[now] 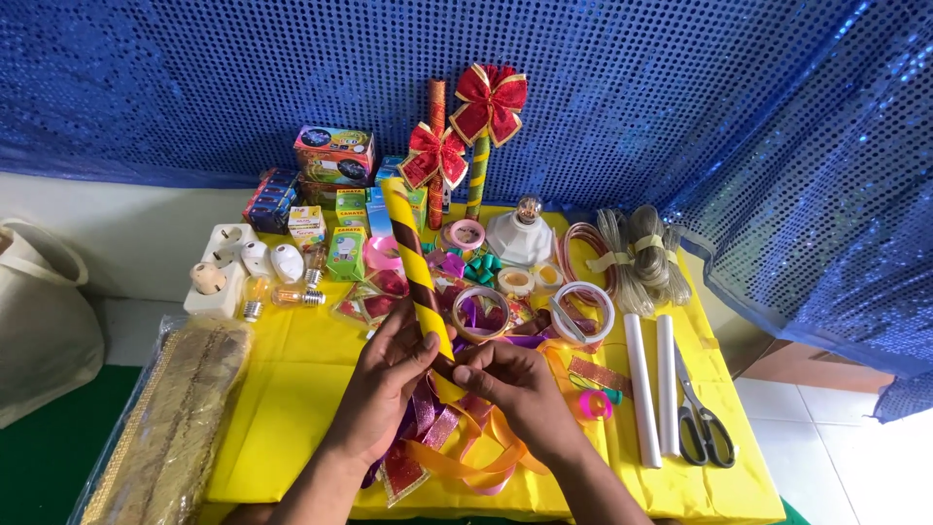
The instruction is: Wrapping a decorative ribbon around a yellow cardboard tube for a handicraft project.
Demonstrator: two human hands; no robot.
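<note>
Yellow table [292, 389], bare left edge; striped tube [416, 267] in both hands' grip.

The tube [416, 267] gripped in the left hand [389, 374] is wound with glossy yellow and dark brown ribbon; the right hand [510, 384] pinches the satin ribbon end. The table cover [292, 399] looks like smooth yellow paper or plastic, slightly creased. Loose ribbons [457, 452] at its near edge are shiny satin and metallic foil. Scissors [702, 418] near the right edge have bright metal blades and black plastic handles. Two white tubes [649, 384] beside them look matt plastic. The backdrop [632, 97] is blue sequinned cloth, glittering. Bows [489, 102] at the far edge are red cloth, gold-trimmed.
</note>
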